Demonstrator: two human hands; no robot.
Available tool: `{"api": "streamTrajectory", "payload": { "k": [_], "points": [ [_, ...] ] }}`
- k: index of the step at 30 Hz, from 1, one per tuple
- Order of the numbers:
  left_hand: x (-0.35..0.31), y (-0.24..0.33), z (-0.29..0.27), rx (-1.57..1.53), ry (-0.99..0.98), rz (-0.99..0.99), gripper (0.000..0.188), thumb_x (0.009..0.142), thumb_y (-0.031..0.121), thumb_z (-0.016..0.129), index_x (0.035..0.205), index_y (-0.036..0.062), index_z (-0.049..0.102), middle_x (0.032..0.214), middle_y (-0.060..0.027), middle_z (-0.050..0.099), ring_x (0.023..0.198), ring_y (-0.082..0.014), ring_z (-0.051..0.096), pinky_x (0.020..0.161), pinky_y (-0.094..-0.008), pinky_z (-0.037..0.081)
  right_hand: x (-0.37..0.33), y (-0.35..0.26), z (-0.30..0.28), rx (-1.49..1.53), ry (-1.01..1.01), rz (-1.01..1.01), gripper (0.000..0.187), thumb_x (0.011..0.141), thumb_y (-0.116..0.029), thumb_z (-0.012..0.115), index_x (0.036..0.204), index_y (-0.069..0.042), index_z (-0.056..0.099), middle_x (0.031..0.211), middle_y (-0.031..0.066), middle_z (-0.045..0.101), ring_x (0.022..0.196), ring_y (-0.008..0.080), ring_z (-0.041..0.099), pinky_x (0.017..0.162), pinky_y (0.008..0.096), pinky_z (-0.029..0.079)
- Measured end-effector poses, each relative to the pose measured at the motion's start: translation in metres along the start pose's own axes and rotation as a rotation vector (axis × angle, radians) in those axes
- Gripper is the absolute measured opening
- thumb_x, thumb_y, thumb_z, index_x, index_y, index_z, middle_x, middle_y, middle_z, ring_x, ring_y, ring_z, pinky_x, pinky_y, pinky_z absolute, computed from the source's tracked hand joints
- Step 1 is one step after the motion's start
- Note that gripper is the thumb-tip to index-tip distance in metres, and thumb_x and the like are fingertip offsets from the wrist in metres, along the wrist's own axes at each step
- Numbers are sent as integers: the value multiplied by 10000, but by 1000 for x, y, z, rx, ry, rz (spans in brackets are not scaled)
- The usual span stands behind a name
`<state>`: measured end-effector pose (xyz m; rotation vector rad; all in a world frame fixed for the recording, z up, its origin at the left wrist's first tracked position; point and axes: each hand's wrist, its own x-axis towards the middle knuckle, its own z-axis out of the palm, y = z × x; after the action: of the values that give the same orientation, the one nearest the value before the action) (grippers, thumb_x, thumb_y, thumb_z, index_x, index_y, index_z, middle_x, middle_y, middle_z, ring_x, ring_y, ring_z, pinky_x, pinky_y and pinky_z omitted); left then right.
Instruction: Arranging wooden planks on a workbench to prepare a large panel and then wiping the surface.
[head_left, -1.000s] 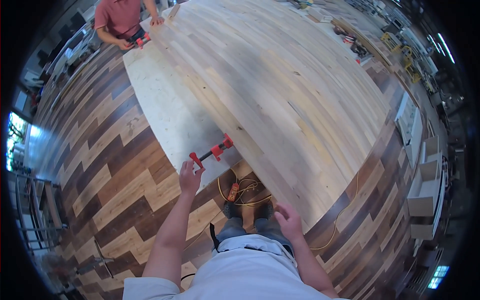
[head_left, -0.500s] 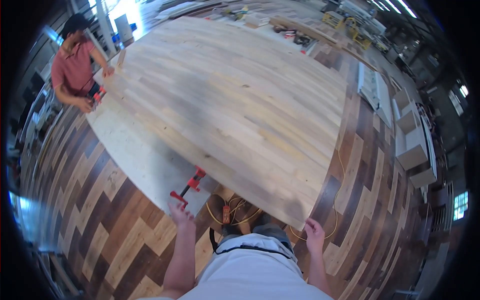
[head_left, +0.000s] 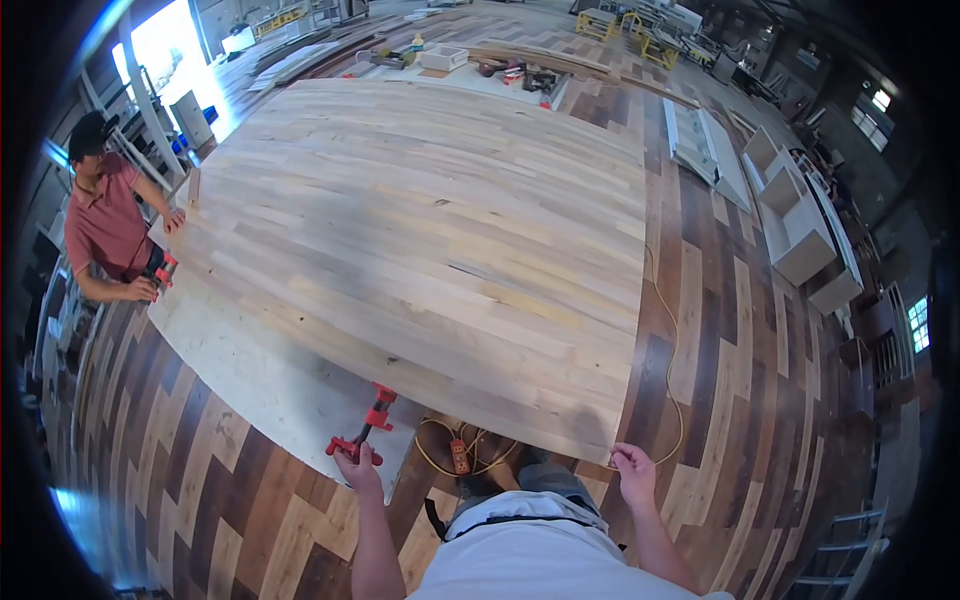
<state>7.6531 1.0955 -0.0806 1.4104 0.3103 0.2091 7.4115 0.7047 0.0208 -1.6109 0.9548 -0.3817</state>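
Observation:
A wide wooden panel [head_left: 400,240] made of glued strips lies on a pale board [head_left: 250,370], whose near-left part shows beyond it. A clamp with red ends and a dark bar [head_left: 378,412] sits at the panel's near edge. My left hand [head_left: 362,474] is closed round its red handle. By the panel's near-right corner, my right hand [head_left: 636,474] has thumb and fingers drawn together; whatever is between them is too small to make out. Another red clamp [head_left: 165,268] is at the left edge, in a co-worker's hand.
The co-worker in a pink shirt [head_left: 100,215] stands at the far left, other hand on the panel. A red power strip [head_left: 459,456] and yellow cord [head_left: 672,385] lie on the plank floor [head_left: 740,400]. Tools and a white box [head_left: 444,59] lie beyond; white cabinets [head_left: 790,225] stand right.
My left hand has closed round the clamp handle, where its fingers were looser before. My view has shifted, showing more beyond the panel. My right hand stays by the corner.

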Motion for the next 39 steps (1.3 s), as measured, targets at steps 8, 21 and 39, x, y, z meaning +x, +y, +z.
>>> {"api": "streamTrajectory", "payload": {
  "k": [8, 21, 39],
  "points": [
    [-6, -4, -27, 272, 121, 126, 415, 883, 180, 603, 1225, -16, 473, 1061, -97, 589, 788, -131, 579, 668, -250, 481, 2, -6, 22, -141, -166, -33, 190, 860, -43, 567, 1036, 7, 619, 930, 35, 636, 820, 96, 583, 755, 223, 472],
    [42, 110, -5, 1414, -445, -50, 323, 700, 322, 733, 838, 53, 620, 703, -126, 631, 694, -304, 628, 618, -409, 497, -50, -60, 246, -460, -1341, -358, 416, 820, -219, 626, 1172, -9, 559, 1090, 160, 613, 961, 253, 606, 832, 322, 479],
    [50, 49, -23, 100, -235, -753, 481, 909, 366, 501, 1239, 21, 445, 1041, -140, 594, 721, -204, 605, 647, -336, 543, -31, -34, 340, -1, -1023, 98, 471, 888, -337, 554, 1216, 0, 519, 1013, 146, 636, 899, 187, 606, 793, 313, 470]
  ]
}}
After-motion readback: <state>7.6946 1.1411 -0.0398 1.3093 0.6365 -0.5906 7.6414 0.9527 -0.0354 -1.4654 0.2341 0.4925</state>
